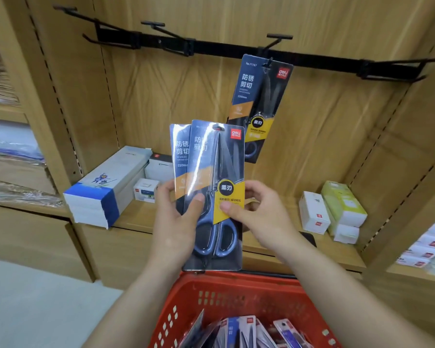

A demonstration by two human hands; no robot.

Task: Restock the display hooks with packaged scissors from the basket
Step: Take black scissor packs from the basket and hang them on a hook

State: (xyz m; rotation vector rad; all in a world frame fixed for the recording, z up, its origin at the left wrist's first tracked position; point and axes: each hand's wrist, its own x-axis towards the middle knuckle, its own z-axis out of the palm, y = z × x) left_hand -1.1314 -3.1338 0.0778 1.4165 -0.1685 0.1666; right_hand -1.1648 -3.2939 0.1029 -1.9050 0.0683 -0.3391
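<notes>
While the left hand (176,217) grips the front pack (216,172) and rear pack (180,151) together, upright with handles down, the right hand (259,214) pinches the front pack at its yellow label. Hang holes point up; the hook (271,43), bearing a hung pack (259,101), lies above and right, nearer the right hand. The basket (236,280) below holds more.
</notes>
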